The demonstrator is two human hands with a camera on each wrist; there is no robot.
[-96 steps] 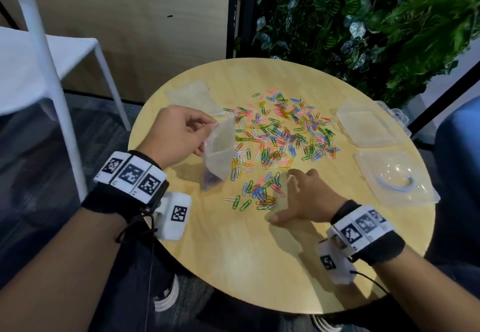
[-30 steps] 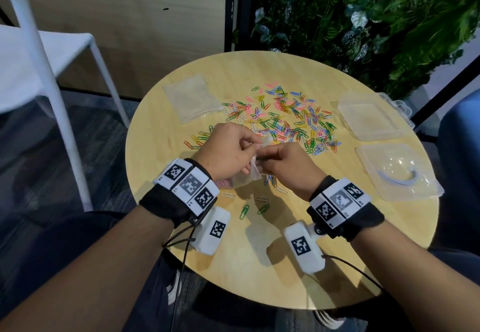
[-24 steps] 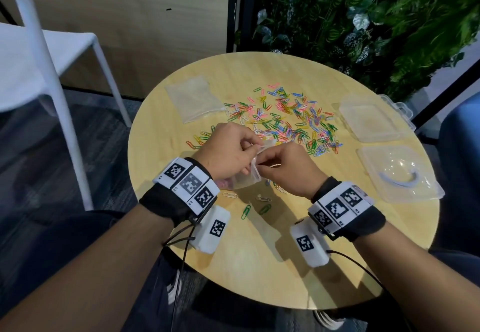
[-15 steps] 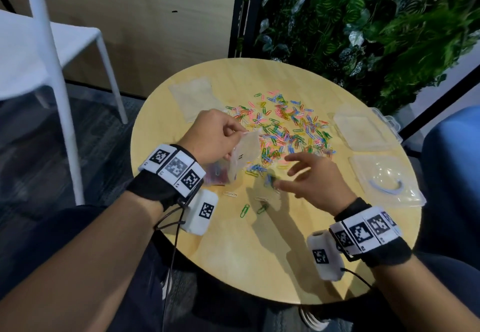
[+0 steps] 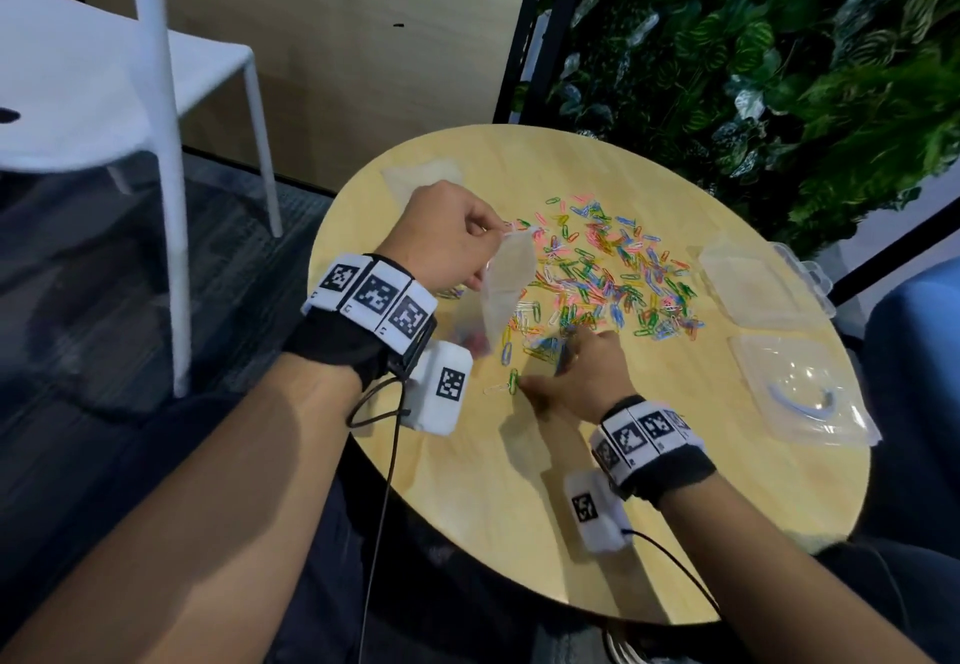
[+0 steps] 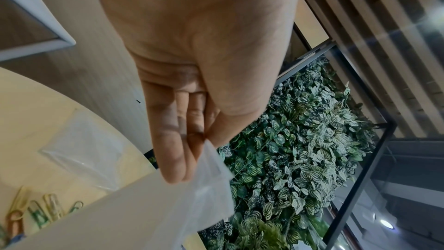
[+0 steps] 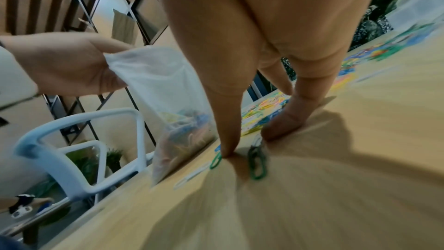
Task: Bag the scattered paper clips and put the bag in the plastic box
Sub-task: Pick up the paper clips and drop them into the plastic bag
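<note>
Round and pale, the wooden table (image 5: 597, 497) fills the head view before a wall of green foliage (image 5: 779, 65), a white chair (image 5: 156, 91) at left. The left hand (image 5: 447, 242) pinches the top edge of a clear bag (image 5: 506, 289) that hangs above the table's near-left part. Coloured paper clips (image 5: 608, 273) lie scattered mid-table. The right hand (image 5: 576, 377) reaches down among the nearest clips. Far right sit the open plastic box (image 5: 753, 284) and its lid (image 5: 800, 393), side by side.

From the left wrist, fingers (image 6: 177, 140) and thumb close together on the bag's rim (image 6: 209, 174); a spare bag (image 6: 81, 151) lies flat on the table.

From the right wrist, the right hand's fingertips (image 7: 228, 149) stand apart, pressed to the wood beside two green clips (image 7: 257, 163); blur leaves it unclear whether any clip is gripped. The held bag (image 7: 168, 102) shows clips gathered at its bottom.
</note>
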